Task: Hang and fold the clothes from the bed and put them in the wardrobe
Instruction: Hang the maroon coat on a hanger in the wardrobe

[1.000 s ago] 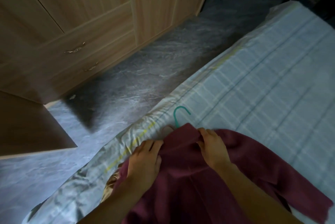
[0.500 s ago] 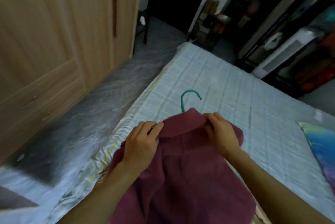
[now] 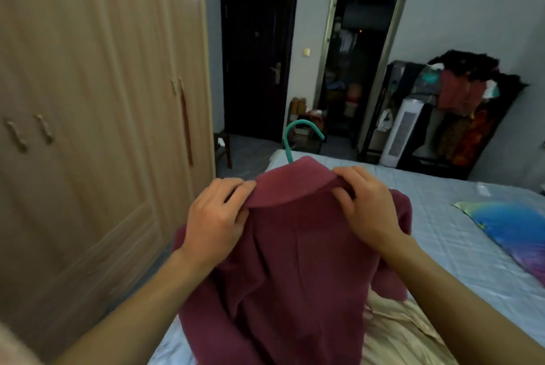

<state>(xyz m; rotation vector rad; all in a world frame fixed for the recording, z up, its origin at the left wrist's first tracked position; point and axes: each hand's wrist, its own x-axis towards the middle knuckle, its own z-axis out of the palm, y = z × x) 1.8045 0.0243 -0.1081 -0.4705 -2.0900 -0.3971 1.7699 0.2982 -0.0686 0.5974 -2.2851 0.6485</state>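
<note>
**Maroon coat held up by its collar over the bed**

No brand, label or readable writing shows anywhere on the garment or in the room.

The maroon coat [image 3: 295, 261] hangs on a teal hanger [image 3: 300, 136], of which only the hook shows above the collar; the rest is hidden inside the fabric. The left hand [image 3: 215, 220] pinches the left end of the collar, its fingers [image 3: 236, 187] closed on the cloth. The right hand [image 3: 365, 205] grips the right end, its fingers [image 3: 345, 172] curled over the collar's fold. The coat is lifted above the bed [image 3: 442, 217], its lower part cut off by the frame's bottom edge. Beneath it lies a cream garment [image 3: 395, 332], partly covered. A blue, multicoloured item [image 3: 513, 229] at the right is cut off by the frame. The wardrobe [image 3: 97, 99] stands closed at the left, blurred. The far clothes rack [image 3: 460, 99] is too dim to make out in detail.
</note>
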